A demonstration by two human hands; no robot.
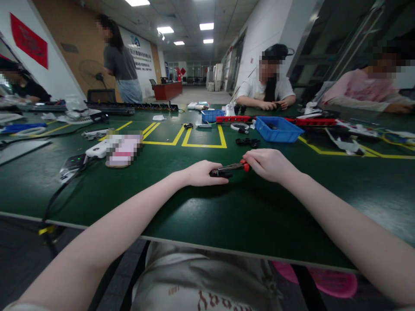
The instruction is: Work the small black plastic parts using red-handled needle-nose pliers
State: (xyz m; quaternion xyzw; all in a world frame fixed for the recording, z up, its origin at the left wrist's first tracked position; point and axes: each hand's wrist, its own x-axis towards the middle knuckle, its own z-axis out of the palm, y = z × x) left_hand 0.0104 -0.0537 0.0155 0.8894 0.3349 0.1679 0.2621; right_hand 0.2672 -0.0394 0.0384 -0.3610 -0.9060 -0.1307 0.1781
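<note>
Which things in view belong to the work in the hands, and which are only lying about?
In use:
- small black part, in the left hand
- red-handled pliers, in the right hand

Apparently lying about:
- larger blue tray
- white device
- red strip

Black pieces by the tray: cannot tell.

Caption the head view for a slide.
Left hand grips a small black part while the right hand holds red-handled pliers at it above a green tabletop.

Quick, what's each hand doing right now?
Left hand: closed, holding a small black part.
Right hand: closed, holding red-handled pliers, their tips at that part.
</note>
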